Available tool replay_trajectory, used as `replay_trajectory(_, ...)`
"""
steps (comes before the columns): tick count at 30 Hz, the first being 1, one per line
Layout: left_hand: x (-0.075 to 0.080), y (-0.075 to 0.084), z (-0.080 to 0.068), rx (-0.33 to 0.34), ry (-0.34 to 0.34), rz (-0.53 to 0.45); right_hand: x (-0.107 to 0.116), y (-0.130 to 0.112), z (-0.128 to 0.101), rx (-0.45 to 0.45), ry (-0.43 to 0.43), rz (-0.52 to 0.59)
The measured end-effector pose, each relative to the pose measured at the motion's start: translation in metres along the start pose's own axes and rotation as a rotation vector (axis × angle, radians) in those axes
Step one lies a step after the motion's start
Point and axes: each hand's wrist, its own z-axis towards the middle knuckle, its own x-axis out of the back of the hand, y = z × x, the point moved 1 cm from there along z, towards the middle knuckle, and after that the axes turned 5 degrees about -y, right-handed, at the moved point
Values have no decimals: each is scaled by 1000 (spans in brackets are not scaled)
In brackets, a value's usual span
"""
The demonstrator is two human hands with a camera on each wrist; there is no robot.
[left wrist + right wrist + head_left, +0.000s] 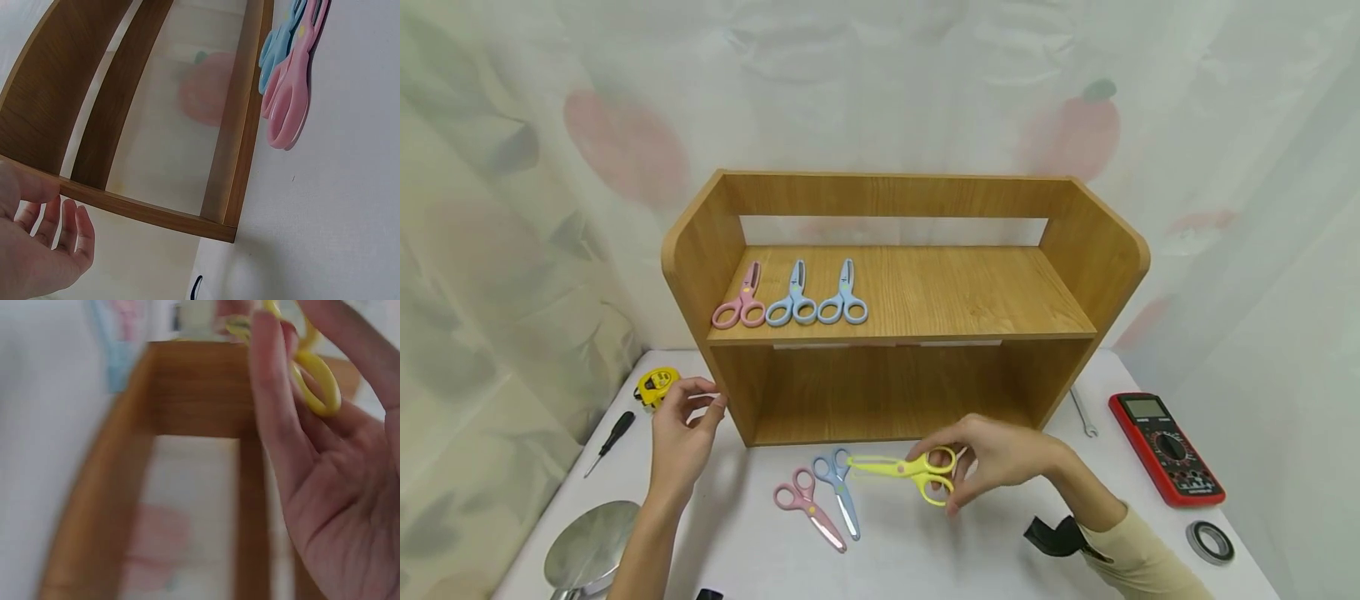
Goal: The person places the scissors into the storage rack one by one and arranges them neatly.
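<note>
Yellow scissors [919, 469] hang above the table before the shelf, pinched by their handle loops in my right hand [1003, 454]. The right wrist view is blurred but shows a yellow handle loop [334, 394] between thumb and fingers. My left hand [683, 429], fingers loosely bent, touches the left side of the wooden two-tier shelf [902, 337]. Pink scissors [808, 504] and blue scissors [841, 492] lie on the table in front of it. On the upper tier stand pink scissors [747, 293] and two blue pairs [796, 293], side by side at the left, blades pointing back.
Left of the shelf lie a yellow tape measure [656, 383], a black-handled screwdriver [617, 430] and a round metal pan [591, 546]. On the right are a wrench [1082, 412], a red multimeter [1167, 450] and a tape roll [1210, 542]. A patterned curtain [887, 83] hangs behind.
</note>
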Motion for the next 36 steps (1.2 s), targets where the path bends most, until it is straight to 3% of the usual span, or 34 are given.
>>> replay_trajectory(4,1,-1,0,-6,-4,-3,22,-37,1,208,234,-35)
replay_trajectory(6,1,-1,0,-6,-3,-3,33,-53,3,260,381,-82)
replay_trajectory(8,1,-2,0,-3,0,-3,46,-66,9,251,519,-127)
replay_trajectory(12,0,-2,0,3,3,2,69,-76,31,87,689,-213)
replay_trajectory(17,0,-1,0,7,5,7,92,-68,60,-92,713,-334)
replay_trajectory(24,0,0,0,-2,2,0,101,-57,78,-197,766,-408)
replay_trajectory(30,0,-1,1,-21,9,-29,97,-57,78,-194,841,-415)
replay_trajectory(36,1,-1,1,-16,10,-29,91,-59,71,-151,856,-393)
